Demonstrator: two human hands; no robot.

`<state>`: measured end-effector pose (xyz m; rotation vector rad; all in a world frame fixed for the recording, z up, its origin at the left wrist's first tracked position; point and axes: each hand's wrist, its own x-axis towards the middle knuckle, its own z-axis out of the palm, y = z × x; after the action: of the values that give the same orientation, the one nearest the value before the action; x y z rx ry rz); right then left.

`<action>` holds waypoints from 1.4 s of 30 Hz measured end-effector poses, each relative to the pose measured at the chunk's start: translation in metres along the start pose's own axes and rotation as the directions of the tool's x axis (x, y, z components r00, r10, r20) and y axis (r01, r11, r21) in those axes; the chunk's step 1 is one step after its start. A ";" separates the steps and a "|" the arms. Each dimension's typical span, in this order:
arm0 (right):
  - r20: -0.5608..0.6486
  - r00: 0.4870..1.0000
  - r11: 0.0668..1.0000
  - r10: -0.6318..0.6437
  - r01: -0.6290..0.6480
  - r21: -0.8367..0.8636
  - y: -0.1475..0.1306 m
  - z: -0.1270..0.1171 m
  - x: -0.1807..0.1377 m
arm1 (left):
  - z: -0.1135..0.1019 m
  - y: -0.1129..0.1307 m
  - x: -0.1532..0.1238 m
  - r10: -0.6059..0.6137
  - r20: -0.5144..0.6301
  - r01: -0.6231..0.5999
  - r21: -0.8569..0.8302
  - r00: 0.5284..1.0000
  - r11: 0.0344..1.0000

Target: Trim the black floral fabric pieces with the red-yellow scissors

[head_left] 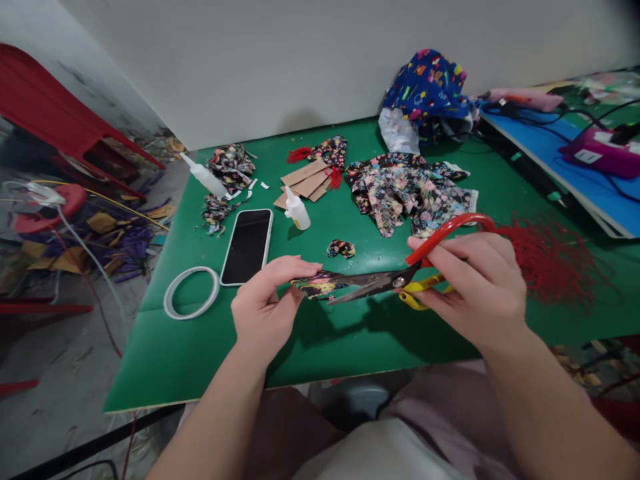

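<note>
My left hand [270, 300] pinches a small piece of dark floral fabric [317, 285] above the front of the green table. Scissors [399, 281] with a red handle and a yellow handle are gripped in my right hand [477, 287]. Their blades point left and stand slightly apart, at the fabric's right end; how far they have cut I cannot tell. A small folded floral scrap [341, 249] lies just beyond the blades. Behind my right hand spreads a larger heap of floral fabric pieces [400, 187].
On the green table [200, 363] are a phone [247, 247], a tape roll [168, 293], two glue bottles [299, 212] [205, 175], brown card strips [305, 175] and red threads [555, 260]. A blue patterned cloth bundle [425, 87] stands at the back. A blue board [590, 160] carries cables at right.
</note>
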<state>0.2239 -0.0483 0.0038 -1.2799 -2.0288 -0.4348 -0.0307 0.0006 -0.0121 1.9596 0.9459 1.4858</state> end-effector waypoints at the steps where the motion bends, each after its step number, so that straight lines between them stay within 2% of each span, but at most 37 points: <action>1: 0.000 1.000 1.000 0.001 -0.001 -0.006 0.000 0.000 0.000 | 0.000 0.001 0.000 -0.001 -0.003 0.001 0.017 1.000 1.000; 7: 0.005 0.999 0.999 0.032 -0.032 -0.020 0.000 0.000 0.000 | -0.001 0.001 -0.003 -0.039 0.013 0.040 -0.031 0.999 0.999; 19: 0.012 0.998 0.998 0.056 -0.055 -0.026 0.000 0.001 0.002 | -0.002 -0.003 -0.008 -0.163 -0.010 0.163 0.028 0.987 0.986; 34: 0.034 0.997 0.997 0.070 -0.069 -0.030 0.000 0.004 0.002 | -0.003 -0.004 -0.009 -0.123 -0.021 0.124 0.031 0.992 0.992; 42: 0.029 0.999 0.999 0.024 -0.025 0.036 0.000 0.008 -0.001 | -0.006 0.005 -0.006 -0.291 0.015 0.290 0.037 0.957 0.956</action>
<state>0.2210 -0.0445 -0.0025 -1.2943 -2.0339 -0.3683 -0.0364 -0.0077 -0.0107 1.7641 1.1999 1.2874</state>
